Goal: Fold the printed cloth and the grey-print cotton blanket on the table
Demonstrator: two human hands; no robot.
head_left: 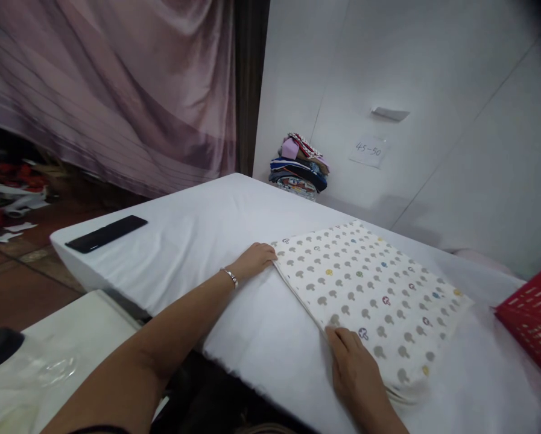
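Note:
A folded white cloth (pixel 370 288) printed with grey, mushroom-like shapes and a few coloured ones lies flat on a table (pixel 198 220) covered in white fabric. At the cloth's left corner, my left hand (pixel 257 259) is closed with its fingertips on the edge; a silver bracelet circles that wrist. My right hand (pixel 354 364) grips the near edge further right, its thumb hidden from view. Several layers show along the near edge between the hands and at the lower right corner.
A black flat object (pixel 107 234) lies at the table's left end. Folded clothes (pixel 300 167) are stacked by the wall. A red plastic basket (pixel 535 316) stands at right. A white surface (pixel 84 337) is at lower left, and a pink curtain (pixel 152 84) hangs behind.

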